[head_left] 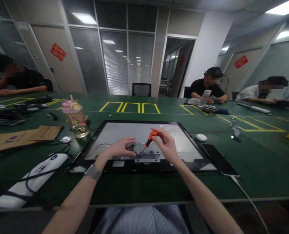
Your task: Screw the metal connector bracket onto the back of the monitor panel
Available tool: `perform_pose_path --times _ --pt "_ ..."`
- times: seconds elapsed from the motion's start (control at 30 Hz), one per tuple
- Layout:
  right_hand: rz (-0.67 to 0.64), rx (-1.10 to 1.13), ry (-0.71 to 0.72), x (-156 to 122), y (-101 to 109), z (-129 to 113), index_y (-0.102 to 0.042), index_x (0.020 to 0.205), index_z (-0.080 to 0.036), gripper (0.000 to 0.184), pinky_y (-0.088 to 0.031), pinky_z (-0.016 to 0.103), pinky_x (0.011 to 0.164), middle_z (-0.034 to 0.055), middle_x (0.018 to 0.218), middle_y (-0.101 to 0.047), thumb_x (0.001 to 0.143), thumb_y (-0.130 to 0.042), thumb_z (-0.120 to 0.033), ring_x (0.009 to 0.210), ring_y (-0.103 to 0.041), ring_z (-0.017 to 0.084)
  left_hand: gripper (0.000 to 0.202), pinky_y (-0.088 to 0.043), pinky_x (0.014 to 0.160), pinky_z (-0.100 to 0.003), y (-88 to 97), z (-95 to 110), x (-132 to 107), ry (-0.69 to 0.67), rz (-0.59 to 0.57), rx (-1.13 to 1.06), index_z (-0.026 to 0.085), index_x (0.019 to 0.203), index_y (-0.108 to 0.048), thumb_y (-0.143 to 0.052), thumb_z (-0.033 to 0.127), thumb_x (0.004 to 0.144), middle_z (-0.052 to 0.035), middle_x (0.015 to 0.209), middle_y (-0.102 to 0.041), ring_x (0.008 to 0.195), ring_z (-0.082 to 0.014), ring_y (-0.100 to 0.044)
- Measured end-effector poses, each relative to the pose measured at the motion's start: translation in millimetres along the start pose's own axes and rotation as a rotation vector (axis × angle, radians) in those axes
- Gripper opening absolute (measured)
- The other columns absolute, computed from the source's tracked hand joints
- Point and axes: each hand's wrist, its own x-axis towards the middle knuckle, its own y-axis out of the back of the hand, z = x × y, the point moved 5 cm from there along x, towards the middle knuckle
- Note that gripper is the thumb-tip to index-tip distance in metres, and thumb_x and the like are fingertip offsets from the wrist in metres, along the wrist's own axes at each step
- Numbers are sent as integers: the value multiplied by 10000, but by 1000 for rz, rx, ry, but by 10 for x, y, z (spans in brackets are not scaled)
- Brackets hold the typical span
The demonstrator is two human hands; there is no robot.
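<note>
In front of me a flat display panel with a black frame lies back side up on the green table. A metal bracket with connector ports is fixed near its front edge. My right hand grips an orange and black screwdriver, tilted, its shaft pointing down at the bracket. My left hand rests at the bracket's left side, thumb and fingers apart around a small dark part. Whether those fingers press on anything is unclear. Thin wires run across the panel to the left.
Left of the panel are a pink-lidded bottle, a brown paper bag and a white power strip with black cables. On the right lie a white earbud case and a phone on a cable. Several people sit across the table.
</note>
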Motion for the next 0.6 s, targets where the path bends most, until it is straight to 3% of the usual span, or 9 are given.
perform_pose_path --times 0.17,0.3,0.4,0.5,0.6 --pt "-103 44 -7 -7 -47 -51 -558 1214 -278 326 -452 412 931 66 1123 -643 892 -504 -269 1018 -599 202 743 -198 1137 -440 -6 -9 -2 5 -5 -3 292 1274 -511 -669 639 636 -45 1502 -296 1387 -304 -231" --pt "14 -9 30 0 5 -43 -668 1014 -269 199 -486 360 817 45 947 -633 822 -615 -279 894 -596 192 740 -211 1133 -428 10 30 -11 6 -4 -4 282 1274 -513 -669 631 641 -53 1500 -301 1384 -296 -242" --pt "62 -29 39 -5 34 -40 -665 1017 -261 201 -478 364 829 40 900 -637 821 -620 -262 875 -599 187 722 -202 1136 -422 20 55 -16 4 -10 8 280 1270 -516 -672 617 651 -55 1496 -309 1379 -284 -255" --pt "-35 29 13 -11 -8 -53 -597 1156 -265 283 -449 406 925 63 1048 -661 880 -535 -260 997 -600 202 735 -206 1135 -426 21 50 -16 11 -7 4 282 1272 -513 -673 626 643 -53 1499 -301 1379 -288 -254" --pt "-91 72 7 -11 -49 -59 -605 1138 -270 266 -451 403 930 61 1082 -652 884 -528 -277 1031 -589 205 752 -210 1135 -422 11 31 -13 15 -3 -1 279 1278 -510 -672 634 636 -55 1499 -302 1381 -293 -250"
